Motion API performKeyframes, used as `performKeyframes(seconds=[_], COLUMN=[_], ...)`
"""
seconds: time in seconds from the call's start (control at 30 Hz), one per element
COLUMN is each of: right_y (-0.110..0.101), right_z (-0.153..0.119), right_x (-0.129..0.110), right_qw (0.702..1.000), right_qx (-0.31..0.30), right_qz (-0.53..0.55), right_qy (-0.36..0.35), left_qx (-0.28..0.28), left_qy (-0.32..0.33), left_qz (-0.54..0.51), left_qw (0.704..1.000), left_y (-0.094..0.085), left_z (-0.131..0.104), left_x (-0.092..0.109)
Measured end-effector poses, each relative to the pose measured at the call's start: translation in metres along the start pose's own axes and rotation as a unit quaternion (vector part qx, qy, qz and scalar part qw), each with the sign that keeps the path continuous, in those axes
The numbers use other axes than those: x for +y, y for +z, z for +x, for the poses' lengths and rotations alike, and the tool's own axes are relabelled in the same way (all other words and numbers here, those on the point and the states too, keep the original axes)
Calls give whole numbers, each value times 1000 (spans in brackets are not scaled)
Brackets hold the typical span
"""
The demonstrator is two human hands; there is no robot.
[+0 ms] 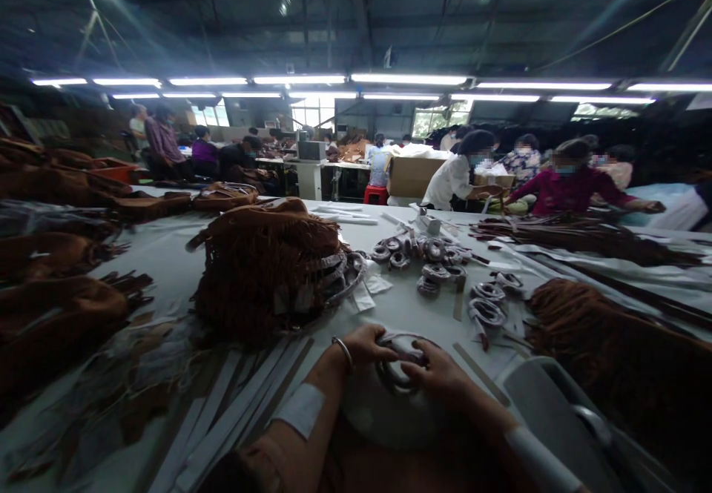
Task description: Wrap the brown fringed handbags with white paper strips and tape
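In front of my body, both hands grip a coiled strap (399,342) that looks wrapped in pale plastic film. My left hand (367,343), with a bangle at its wrist, has its fingers closed on the coil's left side. From the right, my right hand (442,371) pinches the coil with thumb and fingers. Beneath the hands is a pale rounded surface (367,411). Several similar wrapped coils (437,252) lie farther up the table, and more coils (486,311) sit right of my hands.
A tall stack of brown fringed pieces (256,270) stands left of centre on the white table (334,330). Brown fringed material (612,359) lies at the right, near a grey object (548,396). Long strips (239,396) lie at the front left. Co-workers (445,182) stand beyond the table.
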State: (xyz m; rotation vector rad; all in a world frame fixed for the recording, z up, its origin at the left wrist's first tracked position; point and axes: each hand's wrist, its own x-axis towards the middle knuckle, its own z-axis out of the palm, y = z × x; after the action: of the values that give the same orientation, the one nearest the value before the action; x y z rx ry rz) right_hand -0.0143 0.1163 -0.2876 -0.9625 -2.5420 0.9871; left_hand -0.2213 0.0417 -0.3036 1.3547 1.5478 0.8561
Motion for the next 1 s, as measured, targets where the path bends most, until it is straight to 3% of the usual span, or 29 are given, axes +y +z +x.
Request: performKeyframes(seconds=[0.17,0.27,0.47,0.67,0.77,0.9,1.0], right_y=[16,24,30,38,42,46,49], right_z=[-7,-4,6,22,23,21,20], right_x=[1,-4,-5,-4,0,3,4], right_qw=[991,988,994,997,995,990,987], right_qx=[21,28,21,73,98,133,153], right_qz=[-111,-137,-102,-32,6,38,49], right_qy=[70,65,23,11,3,-16,-18], left_qx=[22,26,75,103,98,41,16], left_qy=[10,20,94,89,74,66,71], left_qz=[0,15,134,310,266,132,77], left_qw=[1000,999,984,941,956,988,994], left_y=[-6,-9,-13,-10,-11,-17,-22], left_z=[-5,-10,-18,-21,-22,-23,-21], left_x=[4,7,20,27,27,27,24])
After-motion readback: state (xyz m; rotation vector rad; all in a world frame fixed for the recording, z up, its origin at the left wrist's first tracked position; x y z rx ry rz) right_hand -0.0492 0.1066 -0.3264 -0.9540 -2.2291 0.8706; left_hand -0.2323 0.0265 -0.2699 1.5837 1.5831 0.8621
